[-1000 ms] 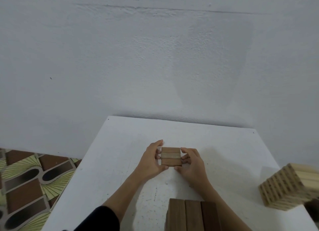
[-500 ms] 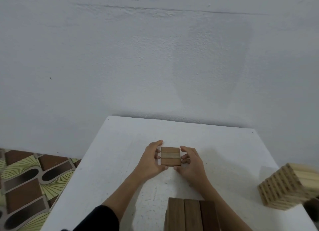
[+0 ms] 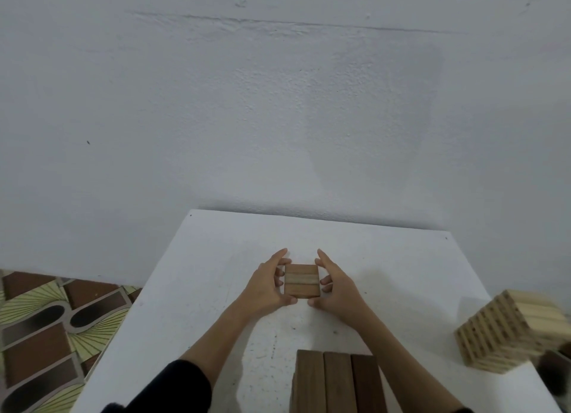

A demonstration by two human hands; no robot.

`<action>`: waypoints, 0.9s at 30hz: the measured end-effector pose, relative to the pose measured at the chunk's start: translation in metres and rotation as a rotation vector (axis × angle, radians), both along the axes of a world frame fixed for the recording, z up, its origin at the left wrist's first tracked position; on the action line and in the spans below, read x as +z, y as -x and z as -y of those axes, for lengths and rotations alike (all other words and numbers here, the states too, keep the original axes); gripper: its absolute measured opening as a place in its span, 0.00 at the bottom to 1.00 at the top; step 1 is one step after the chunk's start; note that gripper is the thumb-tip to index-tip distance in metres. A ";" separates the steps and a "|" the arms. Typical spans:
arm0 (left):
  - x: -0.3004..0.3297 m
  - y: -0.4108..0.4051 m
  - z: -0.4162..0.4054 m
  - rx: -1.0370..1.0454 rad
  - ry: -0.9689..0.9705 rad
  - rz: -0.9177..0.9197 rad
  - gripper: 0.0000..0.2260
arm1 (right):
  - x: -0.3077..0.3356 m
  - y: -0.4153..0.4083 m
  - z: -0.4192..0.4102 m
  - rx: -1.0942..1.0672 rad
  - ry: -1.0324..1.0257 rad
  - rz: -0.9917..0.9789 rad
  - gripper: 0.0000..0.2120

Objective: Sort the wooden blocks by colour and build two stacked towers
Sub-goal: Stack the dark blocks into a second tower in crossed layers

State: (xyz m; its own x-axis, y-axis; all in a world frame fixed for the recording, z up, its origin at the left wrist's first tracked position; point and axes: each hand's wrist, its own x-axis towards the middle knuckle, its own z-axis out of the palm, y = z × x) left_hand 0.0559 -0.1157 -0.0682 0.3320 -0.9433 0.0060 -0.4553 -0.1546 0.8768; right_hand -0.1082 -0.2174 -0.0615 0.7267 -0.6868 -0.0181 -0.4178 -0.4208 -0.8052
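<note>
Three brown wooden blocks (image 3: 302, 280) lie side by side as a flat square in the middle of the white table (image 3: 200, 289). My left hand (image 3: 266, 286) holds the square's left side, fingers curled against its edge and thumb at the near corner. My right hand (image 3: 337, 286) holds the right side the same way. A dark brown tower (image 3: 336, 381) stands at the near edge; its top layer of three blocks shows. A tall pale wooden tower (image 3: 506, 330) stands at the right edge.
A white wall rises straight behind the table's far edge. A patterned tiled floor (image 3: 40, 329) lies beyond the table's left side. A dark object (image 3: 556, 369) shows partly at the lower right, beside the pale tower.
Both hands stay around the square of three blocks. My index fingers have straightened and now point away from me past the square's far corners.
</note>
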 end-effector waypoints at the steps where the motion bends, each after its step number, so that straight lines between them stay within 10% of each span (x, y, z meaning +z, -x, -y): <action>1: 0.002 0.000 0.000 -0.003 -0.005 0.001 0.44 | 0.002 -0.001 0.001 0.008 -0.003 -0.007 0.48; 27: 0.078 0.003 -0.017 -0.010 0.039 -0.205 0.42 | 0.086 0.017 -0.009 0.098 -0.169 0.104 0.43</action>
State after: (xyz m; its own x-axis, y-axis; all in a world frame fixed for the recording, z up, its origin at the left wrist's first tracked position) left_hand 0.0533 -0.0990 0.0100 0.3207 -0.9469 -0.0238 -0.2682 -0.1148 0.9565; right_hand -0.1252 -0.2089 0.0243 0.7940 -0.6060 -0.0481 -0.2921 -0.3111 -0.9044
